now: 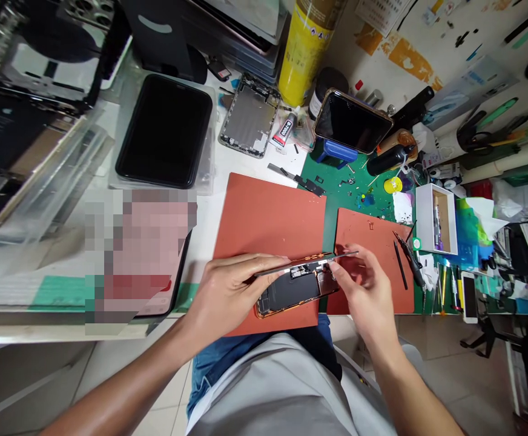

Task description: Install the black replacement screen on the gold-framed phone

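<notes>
An opened phone (291,293) with a gold-coloured frame is held over the front of the left red mat (268,218). Its thin dark screen panel (307,262) is lifted at an angle above the body, and the battery and internal parts show between the two. My left hand (227,290) grips the panel's left end, fingers on top and thumb underneath. At the other end, my right hand (364,287) has its thumb by the inner parts near the panel's edge, with its fingers behind the panel.
A second red mat (377,260) holds tweezers (409,257) and a black stick (401,264). Behind are a standing phone (353,121), a yellow can (307,54) and a metal phone housing (250,118). A large dark phone (166,130) lies left; a white box (436,218) stands right.
</notes>
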### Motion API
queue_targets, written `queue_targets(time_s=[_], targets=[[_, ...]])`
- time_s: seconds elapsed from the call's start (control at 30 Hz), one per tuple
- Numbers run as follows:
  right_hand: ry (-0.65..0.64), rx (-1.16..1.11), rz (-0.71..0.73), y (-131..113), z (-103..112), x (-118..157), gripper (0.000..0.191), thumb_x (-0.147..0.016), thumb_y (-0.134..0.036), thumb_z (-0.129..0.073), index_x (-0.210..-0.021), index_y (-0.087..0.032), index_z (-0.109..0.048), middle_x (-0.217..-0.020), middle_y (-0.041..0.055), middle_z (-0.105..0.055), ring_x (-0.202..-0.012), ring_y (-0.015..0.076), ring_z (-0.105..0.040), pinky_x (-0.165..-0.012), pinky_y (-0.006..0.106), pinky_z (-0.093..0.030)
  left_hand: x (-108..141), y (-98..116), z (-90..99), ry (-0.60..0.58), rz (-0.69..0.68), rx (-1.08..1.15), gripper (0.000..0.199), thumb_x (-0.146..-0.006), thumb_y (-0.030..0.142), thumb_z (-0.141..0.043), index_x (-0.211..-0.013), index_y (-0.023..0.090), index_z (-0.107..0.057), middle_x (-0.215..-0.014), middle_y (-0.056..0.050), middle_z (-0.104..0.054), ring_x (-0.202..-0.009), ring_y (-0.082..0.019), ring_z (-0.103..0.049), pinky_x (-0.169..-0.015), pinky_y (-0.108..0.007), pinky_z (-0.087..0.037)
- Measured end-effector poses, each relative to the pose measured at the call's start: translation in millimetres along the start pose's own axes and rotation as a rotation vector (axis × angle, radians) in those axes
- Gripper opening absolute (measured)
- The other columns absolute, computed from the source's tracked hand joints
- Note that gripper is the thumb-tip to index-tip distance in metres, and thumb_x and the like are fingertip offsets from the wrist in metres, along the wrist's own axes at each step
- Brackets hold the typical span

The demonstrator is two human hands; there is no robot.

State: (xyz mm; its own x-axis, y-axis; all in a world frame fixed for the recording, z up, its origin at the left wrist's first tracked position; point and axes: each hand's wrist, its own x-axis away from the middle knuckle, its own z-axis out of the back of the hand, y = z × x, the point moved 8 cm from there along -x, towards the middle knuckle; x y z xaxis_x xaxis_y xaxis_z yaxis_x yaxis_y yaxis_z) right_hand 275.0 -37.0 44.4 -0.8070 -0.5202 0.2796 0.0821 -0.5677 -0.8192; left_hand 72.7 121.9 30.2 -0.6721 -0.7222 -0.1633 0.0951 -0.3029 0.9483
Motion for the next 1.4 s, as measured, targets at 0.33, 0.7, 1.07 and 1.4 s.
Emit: queue_targets(time_s=[0.33, 0.7, 1.07, 1.4], targets=[[-0.19, 0.055, -0.06, -6, -32, 22, 0.043, -0.088, -0.066, -0.078, -0.081, -0.024, -0.074, -0.068, -0.0006, -0.065, -0.061, 0.0154, -0.051, -0.059, 0.031, -0.044, 1, 2, 0.5, 0.01, -0.028, 0.01, 0.019, -0.101, 0.022, -0.075, -0.113, 0.031, -0.087, -0.109, 0.003, -0.088, -0.094, -0.015, -0.085, -0.086, -0.021, -0.068], [-0.111, 0.246, 0.037, -7, -34, 16, 0.036, -0.088, -0.059, -0.074, -0.078, -0.025, -0.074, -0.059, -0.0022, -0.064, -0.051, 0.0148, -0.049, -0.053, 0.029, -0.04, 2, 5, -1.5, -0.02, -0.066, -0.018, 0.024, -0.102, 0.019, -0.072, -0.117, 0.031, -0.086, -0.113, 0.002, -0.087, -0.096, -0.017, -0.086, -0.09, -0.025, -0.07], [-0.11, 0.285, 0.045, -9, -33, 16, 0.038, -0.089, -0.058, -0.072, -0.07, -0.025, -0.07, -0.055, -0.0031, -0.059, -0.047, 0.0144, -0.047, -0.051, 0.03, -0.034, 7, 10, -0.6, 0.006, -0.146, -0.018, 0.035, -0.097, 0.006, -0.071, -0.121, 0.028, -0.084, -0.117, 0.002, -0.086, -0.103, -0.016, -0.085, -0.097, -0.022, -0.068], [-0.261, 0.219, -0.029, -4, -44, 18, 0.041, -0.092, -0.06, -0.064, -0.078, -0.023, -0.075, -0.06, -0.0008, -0.06, -0.054, 0.0165, -0.047, -0.056, 0.032, -0.036, 9, 14, -1.4, 0.007, -0.192, -0.021, 0.041, -0.096, 0.002, -0.071, -0.126, 0.027, -0.083, -0.121, 0.001, -0.086, -0.107, -0.016, -0.084, -0.102, -0.023, -0.066]])
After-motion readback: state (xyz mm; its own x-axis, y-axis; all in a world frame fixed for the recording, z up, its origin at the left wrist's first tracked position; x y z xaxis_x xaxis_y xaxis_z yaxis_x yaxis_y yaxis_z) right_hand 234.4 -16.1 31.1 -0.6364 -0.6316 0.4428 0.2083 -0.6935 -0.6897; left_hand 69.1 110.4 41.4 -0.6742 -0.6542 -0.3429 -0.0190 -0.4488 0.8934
